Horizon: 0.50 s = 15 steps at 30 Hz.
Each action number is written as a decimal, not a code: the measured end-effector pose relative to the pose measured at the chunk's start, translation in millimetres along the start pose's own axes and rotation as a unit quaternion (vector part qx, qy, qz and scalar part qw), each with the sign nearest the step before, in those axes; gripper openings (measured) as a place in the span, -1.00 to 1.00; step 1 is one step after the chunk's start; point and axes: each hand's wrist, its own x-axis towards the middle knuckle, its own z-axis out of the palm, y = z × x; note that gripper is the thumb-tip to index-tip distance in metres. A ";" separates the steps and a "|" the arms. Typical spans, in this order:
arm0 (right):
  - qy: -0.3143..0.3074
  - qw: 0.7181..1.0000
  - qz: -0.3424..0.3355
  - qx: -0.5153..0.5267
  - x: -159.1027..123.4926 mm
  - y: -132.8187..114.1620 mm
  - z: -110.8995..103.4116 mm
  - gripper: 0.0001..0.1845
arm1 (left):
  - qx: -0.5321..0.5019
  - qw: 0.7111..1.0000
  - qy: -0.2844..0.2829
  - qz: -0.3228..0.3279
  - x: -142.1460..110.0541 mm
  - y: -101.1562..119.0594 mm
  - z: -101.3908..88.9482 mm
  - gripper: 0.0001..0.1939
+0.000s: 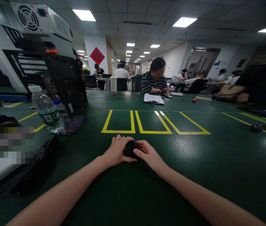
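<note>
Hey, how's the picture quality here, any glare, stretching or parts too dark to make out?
All in the head view: ceiling lights blown out to white; pale glare on the green tabletop, right of the right hand; apparent wide-angle stretching toward the corners; the black object, between that hand and the left hand, too dark for fine detail.

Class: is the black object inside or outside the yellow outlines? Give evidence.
Outside: the black object is between the left hand and right hand, nearer the camera than the yellow outlines.
</note>
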 end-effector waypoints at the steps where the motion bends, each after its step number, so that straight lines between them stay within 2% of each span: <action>1: -0.004 1.000 0.001 -0.001 -0.1 -0.2 -0.2 -0.70 | 0.000 1.000 0.001 0.001 -0.1 -0.2 0.2 -0.38; 6: -0.036 0.999 -0.014 0.013 -2.6 -5.9 0.7 -0.68 | -0.003 1.000 0.002 0.002 0.1 -2.7 3.0 -0.36; 11: -0.023 0.999 -0.027 0.018 -3.2 -6.7 2.6 -0.79 | -0.001 1.000 0.006 0.005 0.0 -3.4 3.7 -0.36; 15: -0.007 1.000 -0.017 0.006 -2.2 -4.3 1.7 -0.75 | -0.009 1.000 -0.002 -0.002 -0.3 -1.1 0.6 -0.38</action>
